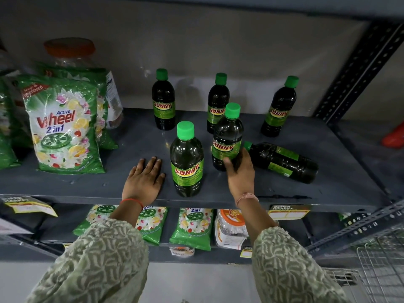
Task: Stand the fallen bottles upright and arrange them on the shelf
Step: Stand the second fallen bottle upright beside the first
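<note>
Right hand (239, 171) clasped round the lower body of an upright Sunny bottle (227, 138); fingers wrap its base. Left hand (144, 179) flat, fingers spread, palm down on the grey shelf (131, 149), holding nothing. Fallen bottle (282, 161) lies just right of the held bottle, long axis running right and slightly toward the shelf's front edge, green cap pointing at the right hand. Right hand clearly nearer; probably the one to lift it. Count: six Sunny bottles, five upright, one down. Left of them, Wheel detergent packs (63, 125); number uncertain.
</note>
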`<state>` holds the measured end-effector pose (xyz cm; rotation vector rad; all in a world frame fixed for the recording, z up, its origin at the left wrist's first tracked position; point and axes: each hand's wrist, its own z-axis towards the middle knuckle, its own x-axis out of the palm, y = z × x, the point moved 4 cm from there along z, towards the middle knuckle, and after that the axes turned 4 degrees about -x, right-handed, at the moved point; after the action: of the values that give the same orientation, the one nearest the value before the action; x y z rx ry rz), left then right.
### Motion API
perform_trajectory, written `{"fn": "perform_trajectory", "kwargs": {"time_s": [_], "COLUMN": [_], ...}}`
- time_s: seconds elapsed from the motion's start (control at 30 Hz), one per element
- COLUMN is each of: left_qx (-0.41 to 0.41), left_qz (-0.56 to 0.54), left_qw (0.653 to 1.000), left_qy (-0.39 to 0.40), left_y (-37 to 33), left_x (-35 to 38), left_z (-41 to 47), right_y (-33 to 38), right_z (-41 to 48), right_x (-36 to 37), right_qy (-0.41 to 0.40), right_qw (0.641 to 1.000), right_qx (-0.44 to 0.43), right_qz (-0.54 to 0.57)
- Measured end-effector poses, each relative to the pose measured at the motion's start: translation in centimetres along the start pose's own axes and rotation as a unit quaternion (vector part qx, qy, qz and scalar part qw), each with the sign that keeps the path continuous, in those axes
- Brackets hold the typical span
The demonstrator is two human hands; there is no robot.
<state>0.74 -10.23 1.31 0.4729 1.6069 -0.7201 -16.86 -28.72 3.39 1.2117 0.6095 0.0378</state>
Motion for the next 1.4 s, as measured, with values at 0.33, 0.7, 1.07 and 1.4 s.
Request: {"fn": "perform_trajectory", "kwargs": {"time_s": [0.33,0.7,1.07,1.4], "left_qx": [-0.003,-0.013,-0.018,-0.030], "left_qz": [-0.009,-0.025,-0.019,-0.023], "left_qw": [1.000,0.999,0.999,0.999], "left_qy": [0.004,0.018,0.031,0.006], "left_y": [0.0,-0.6,-0.7,-1.5], "left_x": [0.1,-0.1,-0.1,0.4], "left_z": [-0.2,-0.3,-0.3,-1.0], "right_y": [0.0,0.1,-0.4,-0.9], "right_z": [-0.2,-5.6,-7.3,7.0], "right_x": [-0.1,-2.1,-4.0,-12.6], "right_qy": [0.031,0.051,0.032,0.277], "right_qw": [0.998,0.998,0.998,0.827], "right_qx": [0.008,-0.018,-0.001,0.063], "right_qz": [-0.060,-0.024,0.055,-0.485]}}
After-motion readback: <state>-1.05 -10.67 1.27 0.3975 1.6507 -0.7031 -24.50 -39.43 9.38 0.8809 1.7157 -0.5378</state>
